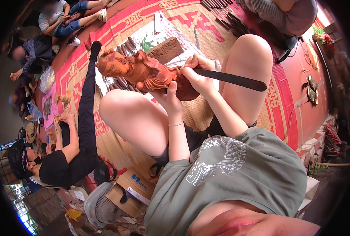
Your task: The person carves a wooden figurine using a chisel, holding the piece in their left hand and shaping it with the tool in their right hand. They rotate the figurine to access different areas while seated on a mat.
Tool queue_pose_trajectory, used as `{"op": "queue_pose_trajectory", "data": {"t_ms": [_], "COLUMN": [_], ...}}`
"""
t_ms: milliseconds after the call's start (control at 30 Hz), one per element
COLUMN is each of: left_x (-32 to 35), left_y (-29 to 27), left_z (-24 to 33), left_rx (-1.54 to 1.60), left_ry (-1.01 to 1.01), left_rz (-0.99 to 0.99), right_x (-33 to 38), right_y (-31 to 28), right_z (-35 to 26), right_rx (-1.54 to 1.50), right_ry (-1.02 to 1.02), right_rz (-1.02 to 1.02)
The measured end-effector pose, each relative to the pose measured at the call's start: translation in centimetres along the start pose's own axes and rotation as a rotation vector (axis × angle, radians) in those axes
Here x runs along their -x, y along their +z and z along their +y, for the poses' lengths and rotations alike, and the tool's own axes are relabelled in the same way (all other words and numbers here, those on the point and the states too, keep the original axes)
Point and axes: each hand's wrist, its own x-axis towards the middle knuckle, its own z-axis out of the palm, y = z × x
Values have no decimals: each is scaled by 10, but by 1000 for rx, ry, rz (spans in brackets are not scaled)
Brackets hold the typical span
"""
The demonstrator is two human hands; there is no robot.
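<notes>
A reddish-brown carved wooden figurine [153,74] lies tilted across the space between my raised knees, its rounded head end to the left. My left hand [171,100] grips it from below, with the thumb pressed up along its side. My right hand [200,74] is closed around a long, flat, dark file [238,80] at the figurine's right end. The file's round-ended part sticks out to the right past my wrist. My fingers hide the file's other end, so I cannot tell whether it touches the wood.
Behind the figurine, a brown rectangular block [166,51] rests on white printed sheets [175,29]. Several wooden-handled tools [121,83] lie beside it on the red-and-tan mat [116,29]. A co-worker in black [74,157] sits at left, near a grey fan [102,206] and cardboard box [133,185].
</notes>
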Motion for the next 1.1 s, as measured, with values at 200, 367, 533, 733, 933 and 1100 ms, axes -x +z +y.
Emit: {"op": "queue_pose_trajectory", "data": {"t_ms": [200, 367, 533, 733, 933, 1100], "left_x": [0, -1, -3, 0, 0, 1], "left_y": [-5, -6, -1, -6, -7, -6], "left_z": [-2, -2, 3, 1, -3, -1], "left_rx": [25, -31, 27, 20, 34, 39], "left_ry": [-17, 9, 45, -31, -25, -20], "left_rz": [-36, -53, -43, -51, -60, -65], "right_x": [-1, -1, -1, -1, -3, 0], "right_y": [3, 2, 1, 3, 3, 1], "right_z": [-9, -7, -5, -4, -16, -4], "right_rx": [-120, -138, -159, -35, -95, -45], "right_ry": [32, 42, 7, -41, 44, 24], "right_rz": [3, 6, 30, 26, 15, 87]}}
